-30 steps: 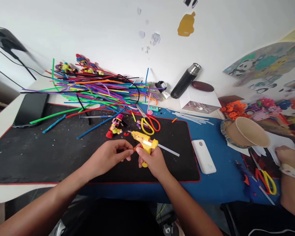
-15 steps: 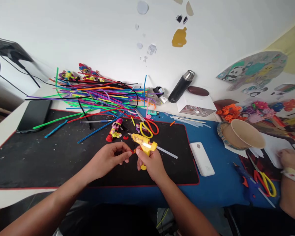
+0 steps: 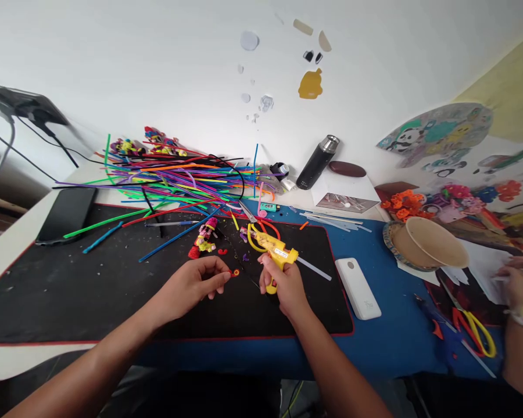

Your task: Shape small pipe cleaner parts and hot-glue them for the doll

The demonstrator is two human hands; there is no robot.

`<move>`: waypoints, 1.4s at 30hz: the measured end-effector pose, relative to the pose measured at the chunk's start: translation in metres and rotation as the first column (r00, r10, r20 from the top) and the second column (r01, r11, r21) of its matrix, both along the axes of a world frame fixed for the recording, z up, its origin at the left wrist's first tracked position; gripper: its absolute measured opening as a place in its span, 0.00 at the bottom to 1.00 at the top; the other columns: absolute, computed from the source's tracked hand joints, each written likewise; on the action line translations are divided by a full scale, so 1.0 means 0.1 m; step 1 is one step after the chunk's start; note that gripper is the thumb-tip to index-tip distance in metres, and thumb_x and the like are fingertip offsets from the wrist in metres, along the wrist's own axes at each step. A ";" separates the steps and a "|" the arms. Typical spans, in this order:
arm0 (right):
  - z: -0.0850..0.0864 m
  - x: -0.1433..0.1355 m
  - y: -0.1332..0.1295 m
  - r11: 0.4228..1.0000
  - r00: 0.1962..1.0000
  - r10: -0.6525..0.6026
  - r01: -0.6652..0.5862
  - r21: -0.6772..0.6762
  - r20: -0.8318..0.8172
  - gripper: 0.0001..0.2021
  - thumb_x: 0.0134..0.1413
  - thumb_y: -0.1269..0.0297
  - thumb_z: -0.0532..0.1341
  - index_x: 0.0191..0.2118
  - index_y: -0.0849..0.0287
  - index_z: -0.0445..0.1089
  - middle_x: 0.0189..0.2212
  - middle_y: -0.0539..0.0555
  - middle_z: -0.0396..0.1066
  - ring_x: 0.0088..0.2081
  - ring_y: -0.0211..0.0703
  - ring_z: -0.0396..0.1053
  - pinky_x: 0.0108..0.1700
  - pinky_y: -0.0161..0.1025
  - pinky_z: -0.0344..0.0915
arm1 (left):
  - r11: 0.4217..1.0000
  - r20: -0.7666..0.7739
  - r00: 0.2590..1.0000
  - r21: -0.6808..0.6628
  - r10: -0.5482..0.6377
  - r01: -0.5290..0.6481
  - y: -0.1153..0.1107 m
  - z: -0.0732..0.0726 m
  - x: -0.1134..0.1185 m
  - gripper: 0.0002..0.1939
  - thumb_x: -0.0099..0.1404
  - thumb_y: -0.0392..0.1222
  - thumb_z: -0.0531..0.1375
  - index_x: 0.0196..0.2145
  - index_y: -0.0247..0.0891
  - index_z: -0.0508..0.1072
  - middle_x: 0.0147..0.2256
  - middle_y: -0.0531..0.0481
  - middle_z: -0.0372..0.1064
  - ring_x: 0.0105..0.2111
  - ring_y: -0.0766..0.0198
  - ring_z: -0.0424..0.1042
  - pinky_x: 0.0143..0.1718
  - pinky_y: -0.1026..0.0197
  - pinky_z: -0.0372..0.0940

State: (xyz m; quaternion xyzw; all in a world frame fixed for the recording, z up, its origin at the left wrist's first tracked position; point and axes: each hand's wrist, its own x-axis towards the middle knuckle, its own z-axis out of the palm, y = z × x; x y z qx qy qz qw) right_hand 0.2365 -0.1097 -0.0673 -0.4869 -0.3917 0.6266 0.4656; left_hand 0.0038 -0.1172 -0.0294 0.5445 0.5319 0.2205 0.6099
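My left hand [image 3: 204, 281] pinches a small red piece with an orange ring [image 3: 236, 273] at its end, held above the black mat [image 3: 126, 302]. My right hand [image 3: 283, 281] is wrapped round the grip of a yellow hot glue gun [image 3: 275, 249]. Its nozzle points up and left, and a clear glue stick [image 3: 314, 269] juts from the back. Beyond my left hand lies a small pink, yellow and red pipe-cleaner figure [image 3: 204, 238]. A tiny red piece [image 3: 222, 251] rests beside it. Scissors [image 3: 258, 241] with yellow and red handles lie partly behind the glue gun.
Loose pipe cleaners [image 3: 178, 174] are heaped along the wall. A phone [image 3: 65, 215] lies at left, a white power bank [image 3: 358, 288] at right. A black flask [image 3: 318, 162] leans behind. Another person's hand [image 3: 520, 284] is far right, near a blue glue gun [image 3: 447, 337].
My right hand has moved right with the glue gun, away from my left hand. The red piece stays in my left fingers, its orange ring now in plain sight.
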 end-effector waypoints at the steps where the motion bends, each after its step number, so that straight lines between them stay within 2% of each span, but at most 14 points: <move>1: -0.01 0.04 0.04 1.000 1.000 -0.020 0.020 0.008 0.002 0.24 0.58 0.41 0.73 0.37 0.61 0.76 0.16 0.42 0.62 0.16 0.36 0.65 0.25 0.35 0.62 | 1.000 -0.008 1.000 -0.005 -0.002 0.002 0.00 0.00 0.00 0.28 0.64 0.70 0.64 0.37 0.39 0.74 0.29 0.53 0.72 0.28 0.64 0.69 0.28 0.62 0.61; 5: -0.08 0.18 0.14 0.995 0.995 -0.100 0.100 0.023 -0.007 0.25 0.54 0.40 0.74 0.36 0.61 0.75 0.16 0.42 0.61 0.16 0.36 0.64 0.23 0.35 0.59 | 1.000 -0.073 0.997 -0.016 -0.026 0.025 -0.01 -0.03 0.01 0.27 0.65 0.69 0.62 0.38 0.39 0.75 0.28 0.54 0.70 0.25 0.64 0.67 0.28 0.62 0.61; 8: -0.13 0.21 0.16 0.991 0.991 -0.128 0.129 0.022 -0.034 0.25 0.54 0.40 0.74 0.35 0.60 0.75 0.15 0.41 0.61 0.15 0.36 0.63 0.23 0.35 0.58 | 0.997 -0.196 0.978 0.014 -0.068 0.072 -0.04 -0.07 0.03 0.24 0.68 0.66 0.59 0.38 0.41 0.76 0.27 0.54 0.70 0.25 0.62 0.68 0.28 0.61 0.60; 14: -0.20 0.20 0.11 0.996 0.998 -0.061 0.060 0.062 0.017 0.24 0.58 0.40 0.72 0.38 0.60 0.76 0.16 0.42 0.62 0.16 0.37 0.65 0.24 0.37 0.61 | 0.968 -0.469 0.880 0.179 -0.074 0.177 -0.02 -0.15 0.14 0.18 0.72 0.56 0.55 0.38 0.43 0.78 0.31 0.50 0.78 0.30 0.57 0.73 0.34 0.58 0.59; 20: -0.25 0.22 0.09 0.997 0.999 -0.029 0.026 0.074 0.030 0.24 0.59 0.40 0.71 0.39 0.60 0.75 0.15 0.41 0.63 0.16 0.37 0.65 0.24 0.36 0.62 | 0.953 -0.620 0.774 0.137 -0.131 0.271 0.07 -0.18 0.26 0.14 0.73 0.51 0.55 0.39 0.43 0.78 0.31 0.49 0.79 0.29 0.56 0.74 0.33 0.57 0.57; 29: -0.21 0.21 0.09 0.999 0.998 -0.013 0.010 0.053 0.062 0.24 0.58 0.39 0.71 0.39 0.59 0.75 0.14 0.42 0.63 0.15 0.38 0.65 0.23 0.37 0.62 | 0.946 -0.700 0.706 0.146 -0.108 0.290 0.08 -0.22 0.26 0.14 0.74 0.52 0.57 0.38 0.43 0.78 0.31 0.48 0.80 0.29 0.55 0.75 0.31 0.57 0.56; 35: -0.22 0.21 0.07 0.999 0.996 0.002 -0.006 0.048 0.084 0.21 0.60 0.42 0.70 0.39 0.58 0.75 0.16 0.42 0.63 0.17 0.39 0.66 0.24 0.37 0.64 | 0.956 -0.634 0.757 0.092 -0.159 0.277 0.08 -0.13 0.14 0.16 0.72 0.54 0.57 0.43 0.45 0.81 0.34 0.49 0.82 0.33 0.55 0.78 0.36 0.57 0.62; 38: -0.21 0.21 0.06 0.999 0.996 0.006 -0.010 0.043 0.091 0.21 0.60 0.42 0.70 0.39 0.57 0.75 0.16 0.42 0.62 0.17 0.39 0.66 0.24 0.38 0.65 | 0.965 -0.615 0.784 0.139 -0.092 0.222 0.10 -0.07 0.04 0.19 0.72 0.58 0.56 0.41 0.46 0.81 0.35 0.50 0.83 0.33 0.54 0.78 0.36 0.57 0.62; 42: -0.20 0.21 0.05 1.000 0.994 0.009 -0.012 0.026 0.112 0.21 0.59 0.41 0.71 0.39 0.56 0.75 0.17 0.42 0.63 0.18 0.39 0.67 0.25 0.38 0.67 | 0.966 -0.660 0.749 0.152 -0.058 0.209 0.14 -0.05 -0.03 0.17 0.70 0.57 0.57 0.42 0.46 0.81 0.33 0.51 0.82 0.31 0.54 0.77 0.35 0.57 0.61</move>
